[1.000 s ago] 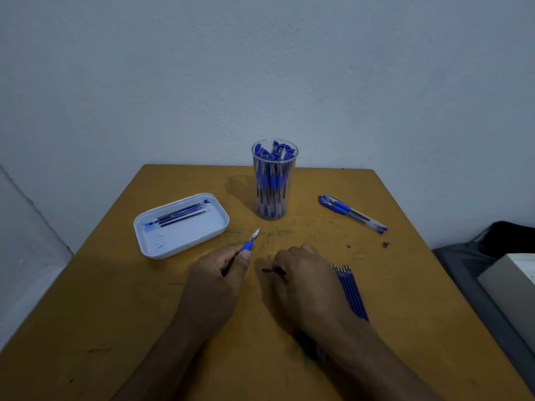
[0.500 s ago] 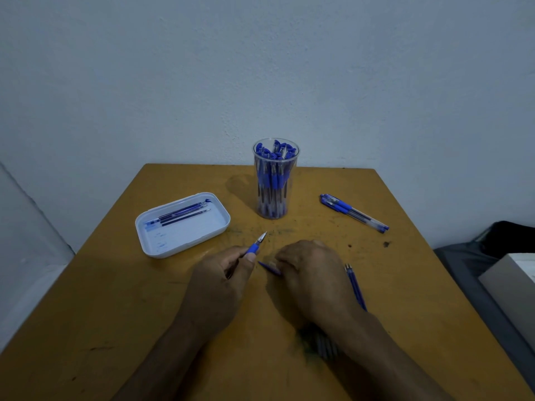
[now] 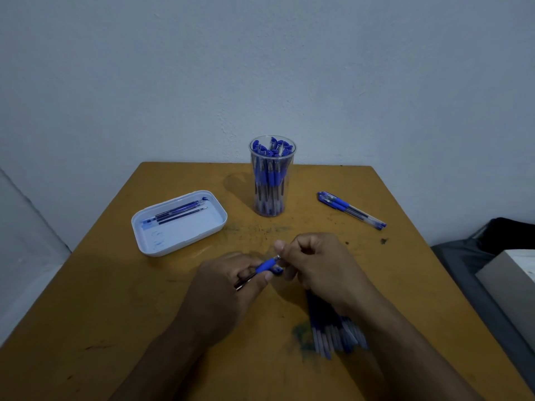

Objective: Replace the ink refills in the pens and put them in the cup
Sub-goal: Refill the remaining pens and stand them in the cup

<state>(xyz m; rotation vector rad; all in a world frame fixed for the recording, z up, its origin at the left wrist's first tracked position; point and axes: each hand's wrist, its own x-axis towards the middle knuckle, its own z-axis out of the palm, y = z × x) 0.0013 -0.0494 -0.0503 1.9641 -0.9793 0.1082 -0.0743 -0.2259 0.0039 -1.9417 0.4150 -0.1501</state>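
My left hand (image 3: 223, 287) grips a pen (image 3: 267, 265) by its blue grip section, tip pointing up and right, above the middle of the table. My right hand (image 3: 318, 267) meets it there, fingers curled and pinching at the pen's metal tip; a small blue piece shows just under that tip. The clear cup (image 3: 272, 180) stands upright at the back middle, packed with several blue pens. A pile of blue refills (image 3: 335, 337) lies on the table, mostly hidden under my right forearm.
A white tray (image 3: 185, 233) at the left holds a few refills (image 3: 176, 212). A few loose pens (image 3: 351, 210) lie at the back right. The yellow table (image 3: 115, 314) carries ink smudges. Beyond its right edge stand a grey box (image 3: 509, 273) and dark fabric.
My right hand lifted off the refill pile and came up to the pen's tip. My left hand raised the pen slightly and shifted right toward it.
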